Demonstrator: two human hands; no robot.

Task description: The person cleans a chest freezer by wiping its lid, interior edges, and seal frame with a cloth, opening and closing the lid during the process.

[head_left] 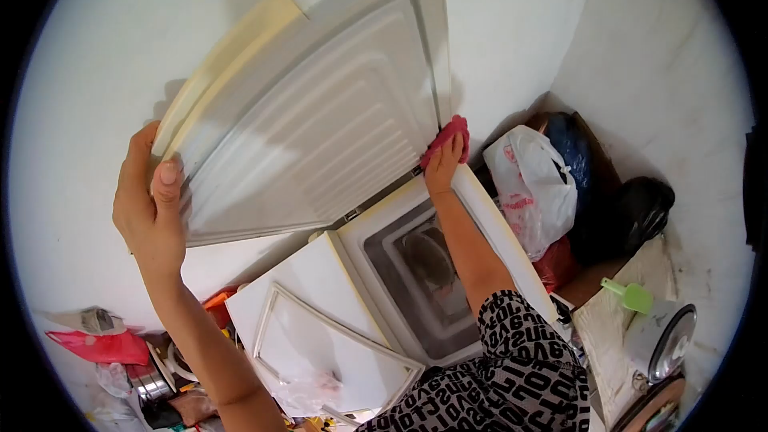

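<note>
My left hand (156,200) grips the outer edge of a raised white freezer lid (320,112), thumb on the ribbed inner face and fingers behind the rim. A pinkish-red cloth (449,142) is under my right hand (442,168), pressed at the lid's lower right corner near the hinge side. Below the lid, the chest freezer (482,206) stands open, its grey inner walls showing and a roundish shape at the bottom that I cannot make out. Part of the opening is hidden by my right arm.
Right of the freezer lie a white plastic bag (532,188), a black bag (640,212), a green scoop (630,296) and a lidded metal pot (668,344). A loose white gasket (336,324) rests on the closed white lid (308,272) at left. Clutter with a pink bag (100,344) fills the lower left.
</note>
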